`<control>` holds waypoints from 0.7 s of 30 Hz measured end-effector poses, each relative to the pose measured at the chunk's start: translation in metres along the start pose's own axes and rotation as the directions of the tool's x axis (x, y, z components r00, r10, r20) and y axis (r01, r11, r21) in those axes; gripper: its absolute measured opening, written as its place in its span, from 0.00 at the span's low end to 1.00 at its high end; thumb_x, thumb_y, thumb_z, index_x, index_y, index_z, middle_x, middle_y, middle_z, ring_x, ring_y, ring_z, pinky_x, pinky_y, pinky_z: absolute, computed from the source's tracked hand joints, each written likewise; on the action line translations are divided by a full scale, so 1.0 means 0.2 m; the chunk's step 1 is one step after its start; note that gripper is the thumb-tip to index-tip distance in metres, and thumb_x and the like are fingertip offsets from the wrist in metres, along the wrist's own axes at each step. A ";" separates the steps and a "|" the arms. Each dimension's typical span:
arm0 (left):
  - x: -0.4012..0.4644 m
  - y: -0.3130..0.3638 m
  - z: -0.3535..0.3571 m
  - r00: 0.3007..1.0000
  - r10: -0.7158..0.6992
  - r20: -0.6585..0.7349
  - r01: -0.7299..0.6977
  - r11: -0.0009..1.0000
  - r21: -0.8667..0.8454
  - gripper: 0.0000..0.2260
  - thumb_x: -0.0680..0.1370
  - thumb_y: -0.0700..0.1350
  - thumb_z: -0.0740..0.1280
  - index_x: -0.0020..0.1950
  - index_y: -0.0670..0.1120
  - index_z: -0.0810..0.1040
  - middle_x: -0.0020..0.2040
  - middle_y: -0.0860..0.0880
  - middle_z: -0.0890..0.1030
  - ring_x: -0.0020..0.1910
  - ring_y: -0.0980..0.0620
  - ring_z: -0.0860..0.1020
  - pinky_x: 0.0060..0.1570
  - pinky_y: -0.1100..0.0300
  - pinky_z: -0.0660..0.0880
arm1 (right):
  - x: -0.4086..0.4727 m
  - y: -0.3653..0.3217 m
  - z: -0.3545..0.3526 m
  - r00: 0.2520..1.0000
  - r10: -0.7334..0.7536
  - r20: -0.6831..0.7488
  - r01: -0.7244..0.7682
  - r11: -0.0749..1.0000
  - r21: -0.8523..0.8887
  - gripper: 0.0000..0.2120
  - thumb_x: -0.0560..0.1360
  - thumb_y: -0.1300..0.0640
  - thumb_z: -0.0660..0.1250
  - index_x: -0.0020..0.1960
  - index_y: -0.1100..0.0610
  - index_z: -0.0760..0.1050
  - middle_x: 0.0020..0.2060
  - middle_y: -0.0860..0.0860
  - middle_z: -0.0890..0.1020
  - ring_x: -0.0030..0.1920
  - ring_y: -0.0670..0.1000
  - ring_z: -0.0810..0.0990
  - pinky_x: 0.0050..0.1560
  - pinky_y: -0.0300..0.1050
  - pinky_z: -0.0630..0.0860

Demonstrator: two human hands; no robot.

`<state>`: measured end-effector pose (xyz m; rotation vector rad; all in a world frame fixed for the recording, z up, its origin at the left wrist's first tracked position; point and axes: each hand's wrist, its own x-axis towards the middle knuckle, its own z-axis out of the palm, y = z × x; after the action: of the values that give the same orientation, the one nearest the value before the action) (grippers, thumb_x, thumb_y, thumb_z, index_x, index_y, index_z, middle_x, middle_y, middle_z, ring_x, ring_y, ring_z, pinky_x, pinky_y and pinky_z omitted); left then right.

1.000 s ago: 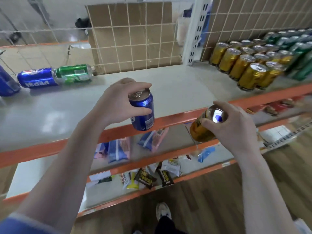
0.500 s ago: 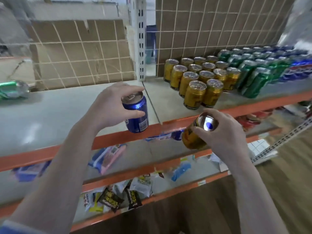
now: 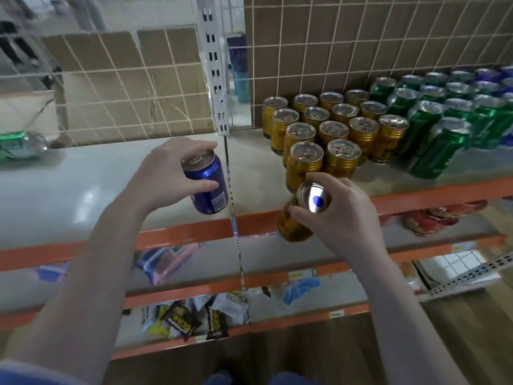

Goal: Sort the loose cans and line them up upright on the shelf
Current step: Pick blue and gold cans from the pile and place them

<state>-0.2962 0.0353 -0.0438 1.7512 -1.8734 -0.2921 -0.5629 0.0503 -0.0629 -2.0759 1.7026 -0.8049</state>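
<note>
My left hand (image 3: pixel 163 173) grips a blue can (image 3: pixel 206 184), held roughly upright above the top shelf (image 3: pixel 83 190) near its front edge. My right hand (image 3: pixel 341 215) holds a gold can (image 3: pixel 294 223) tilted with its silver base toward me, just in front of the shelf's orange rail. Right behind it, several gold cans (image 3: pixel 333 129) stand upright in rows. Upright green cans (image 3: pixel 438 126) are lined up to their right, and blue cans (image 3: pixel 494 76) at the far right back. One green can (image 3: pixel 19 145) lies on its side at the far left.
A white slotted upright post (image 3: pixel 215 79) divides the two shelf bays in front of a wire grid back. Lower shelves hold snack packets (image 3: pixel 191 318) and red packages (image 3: pixel 433 218). Wooden floor lies below.
The view has swung to the right, bringing the standing can rows closer and pushing the lying cans off to the left. Both hands still carry their cans, now nearer the gold rows.
</note>
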 end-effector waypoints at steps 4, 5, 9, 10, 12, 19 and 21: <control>0.02 -0.09 -0.07 1.000 -0.019 0.001 0.019 0.999 0.035 0.28 0.66 0.43 0.78 0.65 0.55 0.75 0.56 0.57 0.73 0.54 0.57 0.71 0.54 0.59 0.68 | 0.07 -0.09 0.06 0.996 -0.069 0.048 0.068 0.997 0.020 0.30 0.69 0.45 0.72 0.69 0.48 0.69 0.56 0.49 0.76 0.53 0.49 0.73 0.50 0.45 0.76; 0.02 -0.12 -0.08 1.000 -0.018 0.003 0.018 0.999 0.049 0.28 0.66 0.43 0.78 0.65 0.54 0.75 0.55 0.57 0.73 0.54 0.57 0.70 0.54 0.60 0.68 | 0.09 -0.12 0.08 0.995 -0.083 0.048 0.082 0.996 0.018 0.31 0.69 0.45 0.72 0.69 0.48 0.69 0.57 0.49 0.76 0.54 0.50 0.73 0.51 0.46 0.76; 0.03 -0.23 -0.15 0.999 -0.025 0.037 0.023 0.999 0.047 0.28 0.66 0.44 0.78 0.65 0.55 0.75 0.55 0.58 0.74 0.54 0.56 0.71 0.53 0.61 0.68 | 0.21 -0.24 0.16 0.990 -0.133 0.048 0.135 0.990 -0.041 0.30 0.68 0.44 0.72 0.68 0.50 0.70 0.59 0.52 0.77 0.57 0.53 0.74 0.50 0.45 0.74; 0.04 -0.26 -0.16 0.998 -0.022 0.051 0.020 0.999 0.047 0.28 0.66 0.44 0.78 0.64 0.55 0.75 0.56 0.57 0.74 0.55 0.56 0.72 0.53 0.60 0.69 | 0.25 -0.27 0.18 0.987 -0.149 0.068 0.153 0.986 -0.060 0.29 0.68 0.45 0.72 0.68 0.50 0.71 0.58 0.53 0.77 0.56 0.53 0.74 0.48 0.44 0.73; 0.04 -0.32 -0.17 0.997 -0.015 0.073 0.011 0.998 0.054 0.28 0.66 0.44 0.78 0.64 0.55 0.75 0.56 0.57 0.74 0.56 0.56 0.72 0.54 0.60 0.69 | 0.32 -0.32 0.23 0.978 -0.167 0.126 0.181 0.978 -0.103 0.27 0.69 0.46 0.72 0.65 0.52 0.72 0.54 0.53 0.78 0.52 0.53 0.74 0.45 0.43 0.71; 0.02 -0.42 -0.21 0.996 0.010 0.089 -0.007 1.000 -0.026 0.28 0.66 0.43 0.78 0.64 0.55 0.75 0.58 0.56 0.75 0.58 0.55 0.72 0.57 0.59 0.71 | 0.45 -0.41 0.41 0.965 -0.161 0.206 0.196 0.968 -0.160 0.26 0.68 0.46 0.72 0.63 0.54 0.73 0.52 0.54 0.78 0.50 0.55 0.76 0.49 0.51 0.76; 0.03 -0.44 -0.20 0.995 0.022 0.096 -0.018 0.999 -0.045 0.28 0.66 0.42 0.78 0.64 0.55 0.75 0.58 0.56 0.74 0.58 0.55 0.72 0.56 0.62 0.70 | 0.46 -0.42 0.45 0.964 -0.162 0.212 0.198 0.967 -0.161 0.30 0.68 0.46 0.72 0.67 0.53 0.70 0.55 0.54 0.78 0.53 0.55 0.74 0.52 0.50 0.75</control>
<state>-0.2005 0.0280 -0.0535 1.7157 -1.9367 -0.4140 -0.4312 -0.0292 -0.0654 -2.3727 1.5463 -0.4868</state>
